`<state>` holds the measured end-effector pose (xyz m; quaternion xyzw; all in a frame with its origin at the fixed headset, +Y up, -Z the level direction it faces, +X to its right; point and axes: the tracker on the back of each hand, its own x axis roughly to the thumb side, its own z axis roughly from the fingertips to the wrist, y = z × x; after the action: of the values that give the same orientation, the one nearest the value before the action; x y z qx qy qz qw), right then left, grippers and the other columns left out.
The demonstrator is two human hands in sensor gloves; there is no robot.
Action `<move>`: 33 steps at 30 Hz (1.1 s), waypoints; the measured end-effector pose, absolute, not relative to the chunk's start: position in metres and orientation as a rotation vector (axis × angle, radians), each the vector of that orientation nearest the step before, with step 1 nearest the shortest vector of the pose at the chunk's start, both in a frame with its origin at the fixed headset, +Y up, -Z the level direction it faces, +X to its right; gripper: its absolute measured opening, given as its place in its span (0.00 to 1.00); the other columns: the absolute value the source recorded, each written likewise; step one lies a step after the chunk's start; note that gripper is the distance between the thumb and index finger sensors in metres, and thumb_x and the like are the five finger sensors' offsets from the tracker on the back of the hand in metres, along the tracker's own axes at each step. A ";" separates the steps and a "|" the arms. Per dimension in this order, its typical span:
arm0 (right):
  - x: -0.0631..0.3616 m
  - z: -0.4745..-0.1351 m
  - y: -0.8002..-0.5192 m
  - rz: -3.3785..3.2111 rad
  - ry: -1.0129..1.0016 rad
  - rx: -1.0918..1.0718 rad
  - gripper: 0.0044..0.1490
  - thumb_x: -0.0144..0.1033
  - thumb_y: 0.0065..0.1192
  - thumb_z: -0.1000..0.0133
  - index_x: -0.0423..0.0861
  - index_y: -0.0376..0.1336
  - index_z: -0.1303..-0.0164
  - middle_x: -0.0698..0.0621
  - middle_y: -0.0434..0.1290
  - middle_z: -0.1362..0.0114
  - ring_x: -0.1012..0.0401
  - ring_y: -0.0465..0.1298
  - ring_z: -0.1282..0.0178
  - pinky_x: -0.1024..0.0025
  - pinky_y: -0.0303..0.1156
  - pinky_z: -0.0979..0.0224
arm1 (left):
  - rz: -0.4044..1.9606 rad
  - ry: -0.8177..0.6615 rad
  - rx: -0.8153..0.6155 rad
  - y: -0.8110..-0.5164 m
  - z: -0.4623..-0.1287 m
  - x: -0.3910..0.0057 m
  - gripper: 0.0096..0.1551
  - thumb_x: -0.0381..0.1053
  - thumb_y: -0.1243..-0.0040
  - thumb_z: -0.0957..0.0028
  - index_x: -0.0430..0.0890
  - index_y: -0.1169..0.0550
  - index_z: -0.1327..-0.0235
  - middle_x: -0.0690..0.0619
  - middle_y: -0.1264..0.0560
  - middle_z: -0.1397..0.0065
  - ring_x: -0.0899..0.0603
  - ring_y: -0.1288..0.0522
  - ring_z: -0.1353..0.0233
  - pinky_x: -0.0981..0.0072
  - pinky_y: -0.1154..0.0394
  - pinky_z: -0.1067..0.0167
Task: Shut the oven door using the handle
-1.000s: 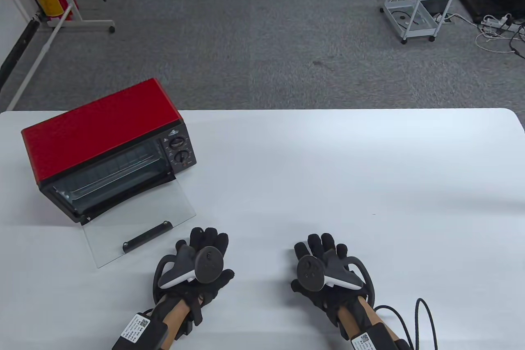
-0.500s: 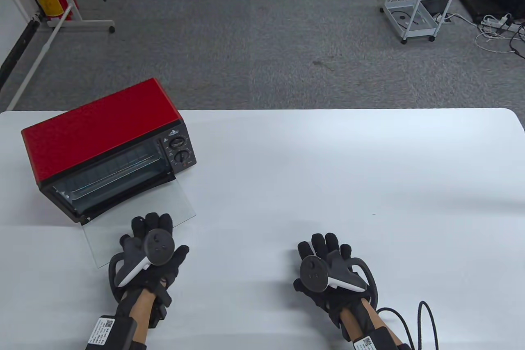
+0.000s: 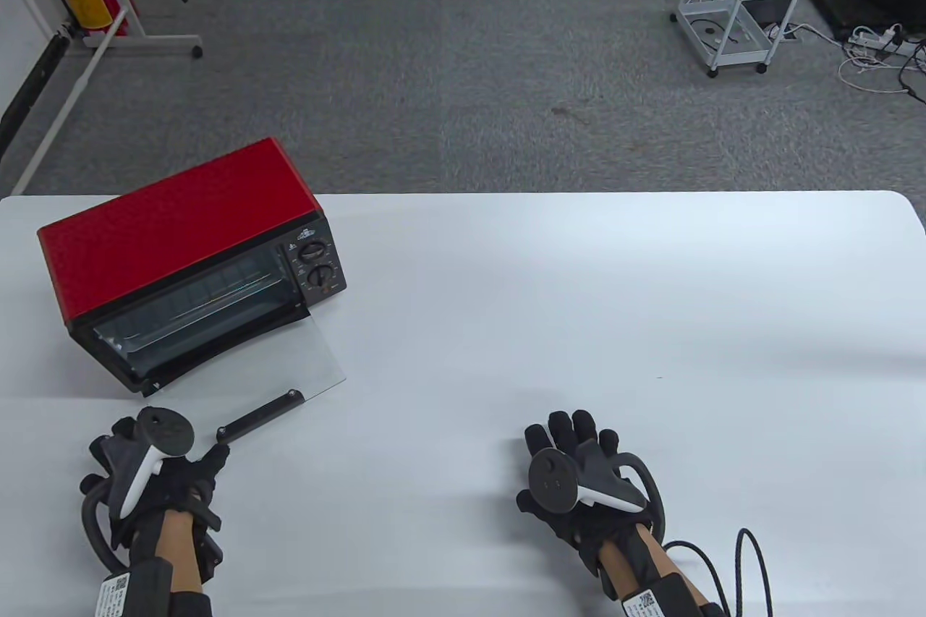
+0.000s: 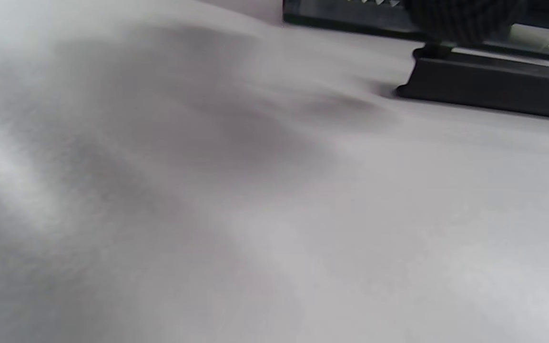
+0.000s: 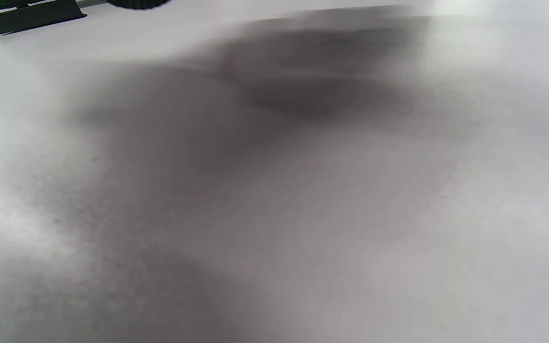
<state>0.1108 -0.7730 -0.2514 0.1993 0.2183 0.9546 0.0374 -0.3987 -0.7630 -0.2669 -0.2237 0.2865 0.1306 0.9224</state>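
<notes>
The left hand (image 3: 155,476) sits beside the open oven door's handle (image 3: 260,416), grip unclear; right hand (image 3: 579,479) rests flat, empty.

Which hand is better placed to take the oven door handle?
Left. The left hand sits beside the near end of the handle on the open door; the right hand rests far across the table.

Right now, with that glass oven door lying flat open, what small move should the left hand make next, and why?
Probably slide the left hand a little right and forward to take the black handle. The glass door lies open on the table, and that hand sits just beside the handle's near end, apparently not gripping it. The right hand rests far off.
</notes>
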 end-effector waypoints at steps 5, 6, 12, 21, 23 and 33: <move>0.111 -0.251 -0.773 2.929 0.664 0.613 0.57 0.57 0.39 0.41 0.36 0.23 0.21 0.23 0.23 0.19 0.22 0.27 0.23 0.19 0.32 0.29 | 0.272 0.608 -0.564 -0.770 -0.263 -0.407 0.67 0.72 0.52 0.52 0.45 0.74 0.22 0.42 0.80 0.21 0.29 0.82 0.23 0.21 0.73 0.34; 0.111 -0.251 -0.773 2.929 0.664 0.615 0.57 0.57 0.39 0.41 0.36 0.23 0.21 0.24 0.23 0.19 0.22 0.27 0.23 0.19 0.32 0.29 | 0.272 0.611 -0.592 -0.772 -0.262 -0.408 0.67 0.72 0.52 0.52 0.45 0.73 0.21 0.42 0.80 0.21 0.29 0.82 0.24 0.21 0.73 0.34; 0.111 -0.250 -0.773 2.931 0.658 0.619 0.57 0.57 0.39 0.41 0.36 0.23 0.20 0.23 0.23 0.19 0.22 0.27 0.23 0.19 0.32 0.29 | 0.266 0.627 -0.654 -0.774 -0.258 -0.412 0.62 0.72 0.52 0.52 0.50 0.66 0.16 0.44 0.79 0.20 0.30 0.82 0.24 0.21 0.74 0.34; 0.110 -0.250 -0.774 2.930 0.658 0.615 0.57 0.56 0.39 0.41 0.36 0.23 0.21 0.23 0.23 0.19 0.22 0.27 0.23 0.19 0.32 0.29 | 0.447 0.597 -0.682 -0.779 -0.254 -0.427 0.54 0.66 0.49 0.49 0.59 0.60 0.17 0.49 0.78 0.20 0.32 0.82 0.23 0.22 0.75 0.33; 0.109 -0.250 -0.774 2.931 0.661 0.618 0.57 0.56 0.39 0.41 0.36 0.23 0.21 0.23 0.23 0.19 0.22 0.27 0.23 0.19 0.32 0.29 | 0.514 0.583 -0.662 -0.779 -0.252 -0.431 0.53 0.65 0.48 0.48 0.60 0.60 0.17 0.50 0.78 0.20 0.32 0.82 0.23 0.22 0.76 0.33; 0.109 -0.249 -0.774 2.935 0.657 0.622 0.57 0.56 0.39 0.41 0.36 0.23 0.20 0.23 0.23 0.19 0.22 0.27 0.23 0.19 0.32 0.29 | 0.747 0.504 -0.478 -0.774 -0.247 -0.436 0.57 0.67 0.48 0.49 0.55 0.63 0.17 0.50 0.77 0.19 0.33 0.82 0.23 0.24 0.76 0.33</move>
<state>0.1092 -0.7741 -0.2492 0.2025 0.2137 0.9550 0.0351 -0.4356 -0.7741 -0.2469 -0.2286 0.2412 0.3573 0.8729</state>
